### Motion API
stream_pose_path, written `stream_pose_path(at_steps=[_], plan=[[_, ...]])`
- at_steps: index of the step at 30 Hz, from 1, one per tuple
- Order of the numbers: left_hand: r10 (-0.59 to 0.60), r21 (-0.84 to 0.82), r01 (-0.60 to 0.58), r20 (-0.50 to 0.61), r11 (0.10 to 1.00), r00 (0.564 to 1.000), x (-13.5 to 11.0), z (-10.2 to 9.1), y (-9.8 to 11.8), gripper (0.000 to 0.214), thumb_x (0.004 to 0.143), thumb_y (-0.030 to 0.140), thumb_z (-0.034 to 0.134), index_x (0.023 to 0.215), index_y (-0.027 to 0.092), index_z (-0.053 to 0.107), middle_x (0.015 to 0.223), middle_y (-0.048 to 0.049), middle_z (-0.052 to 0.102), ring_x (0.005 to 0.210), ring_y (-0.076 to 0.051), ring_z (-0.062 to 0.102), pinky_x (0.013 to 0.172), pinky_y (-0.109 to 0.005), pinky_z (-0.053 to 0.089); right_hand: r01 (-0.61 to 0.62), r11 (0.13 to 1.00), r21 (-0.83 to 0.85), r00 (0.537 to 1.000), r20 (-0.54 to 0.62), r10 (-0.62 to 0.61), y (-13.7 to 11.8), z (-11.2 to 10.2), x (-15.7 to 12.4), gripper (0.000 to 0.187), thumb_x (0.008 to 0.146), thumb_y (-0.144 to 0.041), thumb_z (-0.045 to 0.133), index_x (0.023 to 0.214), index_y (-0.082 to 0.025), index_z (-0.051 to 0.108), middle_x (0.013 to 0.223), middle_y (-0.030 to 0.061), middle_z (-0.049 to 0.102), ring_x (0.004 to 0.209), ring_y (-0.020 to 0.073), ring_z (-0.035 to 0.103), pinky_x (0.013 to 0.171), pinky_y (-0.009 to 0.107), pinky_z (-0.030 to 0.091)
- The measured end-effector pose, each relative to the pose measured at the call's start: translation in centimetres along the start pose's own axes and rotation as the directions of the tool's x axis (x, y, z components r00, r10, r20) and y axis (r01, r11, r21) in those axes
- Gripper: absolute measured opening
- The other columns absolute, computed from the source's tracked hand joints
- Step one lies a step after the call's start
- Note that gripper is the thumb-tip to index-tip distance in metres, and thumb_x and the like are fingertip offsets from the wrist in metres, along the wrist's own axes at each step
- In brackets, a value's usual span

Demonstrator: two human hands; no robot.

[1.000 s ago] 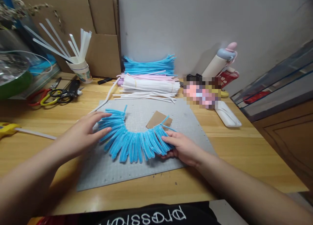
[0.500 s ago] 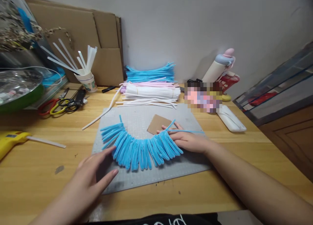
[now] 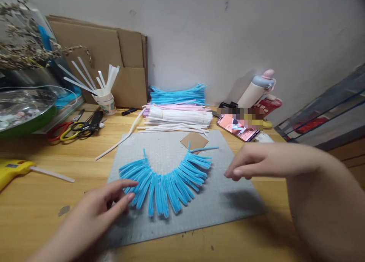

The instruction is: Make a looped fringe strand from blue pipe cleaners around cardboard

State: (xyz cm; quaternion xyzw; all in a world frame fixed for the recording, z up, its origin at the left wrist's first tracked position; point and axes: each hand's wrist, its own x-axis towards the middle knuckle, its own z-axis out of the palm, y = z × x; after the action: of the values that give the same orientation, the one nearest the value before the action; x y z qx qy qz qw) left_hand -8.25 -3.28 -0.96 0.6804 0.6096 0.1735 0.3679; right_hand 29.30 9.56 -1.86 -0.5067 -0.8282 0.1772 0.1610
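A row of blue pipe cleaners [image 3: 164, 195], folded into loops and joined into a curved fringe, lies on the grey cutting mat [image 3: 216, 209]. One thin straight end sticks out at its upper right. At the fringe's left side is my left hand [image 3: 110, 203], thumb and index finger apart, fingertips at the loops; whether they press on them I cannot tell. My right hand [image 3: 251, 163] hovers over the mat's right side, apart from the fringe, its fingers bent down and together with nothing seen in them. Behind the fringe lies a small cardboard piece [image 3: 196, 141].
Bundles of blue [image 3: 178, 95] and white pipe cleaners [image 3: 179, 116] lie behind the mat. On the left are a yellow glue gun [image 3: 14, 171], scissors [image 3: 68, 131] and a cup of glue sticks [image 3: 105, 102]. A phone [image 3: 238, 128] and a bottle [image 3: 252, 93] are at right.
My right hand has let go of the fringe's right end and moved up and right. The fringe now curves more tightly with its loops fanned wider, and my left hand's fingers are closer together.
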Motion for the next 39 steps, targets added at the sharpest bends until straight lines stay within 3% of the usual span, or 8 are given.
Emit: stream_pose_path(at_steps=[3,7,9,14,19,29,35,39], plan=[[0.009,-0.051,-0.020,-0.213,0.998,0.977,1.4,-0.9,-0.7,0.038,0.080,0.056,0.054,0.099,0.026,0.068,0.070,-0.0013,0.069,0.068,-0.021,0.066,0.063,-0.029,0.051,-0.022,0.999,-0.029,0.995,-0.094,0.019,-0.8,-1.3,6.2,0.040,0.085,-0.032,0.054,0.122,-0.018,0.063,0.125,0.0129,0.062,0.118,0.0290,0.055,0.105,0.052,0.033],[-0.078,-0.179,-0.030,-0.563,0.983,0.823,3.2,-0.8,-1.9,0.029,0.082,0.048,0.058,0.099,0.025,0.064,0.074,0.0007,0.068,0.076,-0.020,0.063,0.077,-0.030,0.049,-0.012,0.990,-0.143,0.978,-0.209,-0.018,-1.6,-1.9,14.9,0.037,0.086,-0.021,0.048,0.120,-0.015,0.063,0.119,0.0115,0.065,0.108,0.0249,0.059,0.098,0.042,0.041],[-0.141,-0.300,-0.045,-0.570,0.953,0.809,3.8,-0.5,-2.5,0.026,0.080,0.044,0.061,0.097,0.024,0.064,0.070,0.0021,0.065,0.071,-0.018,0.061,0.071,-0.028,0.049,-0.007,0.968,-0.251,0.974,-0.223,-0.051,-1.6,-1.6,18.3,0.038,0.087,-0.013,0.042,0.118,-0.012,0.064,0.116,0.0112,0.066,0.104,0.0214,0.060,0.094,0.035,0.043],[-0.196,-0.453,-0.023,-0.432,0.891,0.881,4.1,-0.3,-3.0,0.023,0.078,0.041,0.066,0.094,0.024,0.063,0.066,0.0032,0.063,0.068,-0.018,0.057,0.063,-0.027,0.047,0.011,0.931,-0.364,0.984,-0.163,-0.075,-1.8,0.8,23.5,0.029,0.083,-0.016,0.054,0.107,-0.012,0.069,0.117,0.0135,0.062,0.110,0.0255,0.054,0.095,0.034,0.039],[-0.188,-0.474,-0.030,-0.405,0.880,0.895,4.1,-0.4,-3.1,0.025,0.079,0.044,0.064,0.094,0.025,0.063,0.065,0.0027,0.062,0.066,-0.019,0.057,0.061,-0.028,0.046,-0.024,0.901,-0.434,0.991,-0.127,-0.035,-2.0,2.9,24.8,0.026,0.081,-0.017,0.057,0.103,-0.015,0.069,0.113,0.0147,0.062,0.107,0.0286,0.053,0.091,0.038,0.039],[-0.157,-0.452,-0.033,-0.374,0.891,0.914,4.2,0.0,-3.7,0.028,0.083,0.042,0.059,0.099,0.019,0.061,0.064,0.0009,0.061,0.063,-0.015,0.056,0.060,-0.024,0.045,-0.042,0.911,-0.411,0.995,-0.101,0.000,-2.0,4.4,25.4,0.024,0.082,-0.020,0.058,0.102,-0.016,0.068,0.115,0.0132,0.064,0.103,0.0261,0.055,0.086,0.035,0.041],[-0.149,-0.428,-0.020,-0.358,0.903,0.922,4.2,0.0,-3.7,0.031,0.082,0.044,0.059,0.100,0.018,0.062,0.064,0.0003,0.061,0.060,-0.016,0.056,0.055,-0.024,0.043,-0.134,0.940,-0.315,0.964,-0.261,0.050,-1.7,2.7,26.1,0.029,0.090,-0.024,0.049,0.114,-0.015,0.063,0.111,0.0107,0.066,0.100,0.0234,0.058,0.082,0.032,0.043],[-0.149,-0.432,-0.017,-0.348,0.902,0.926,4.3,0.1,-3.6,0.032,0.082,0.044,0.059,0.100,0.018,0.062,0.064,-0.0002,0.060,0.061,-0.016,0.055,0.055,-0.025,0.043,-0.076,0.974,-0.214,0.907,-0.420,-0.021,-2.4,0.2,26.6,0.032,0.098,-0.020,0.034,0.117,-0.010,0.058,0.102,0.0074,0.068,0.090,0.0137,0.059,0.078,0.023,0.042]])
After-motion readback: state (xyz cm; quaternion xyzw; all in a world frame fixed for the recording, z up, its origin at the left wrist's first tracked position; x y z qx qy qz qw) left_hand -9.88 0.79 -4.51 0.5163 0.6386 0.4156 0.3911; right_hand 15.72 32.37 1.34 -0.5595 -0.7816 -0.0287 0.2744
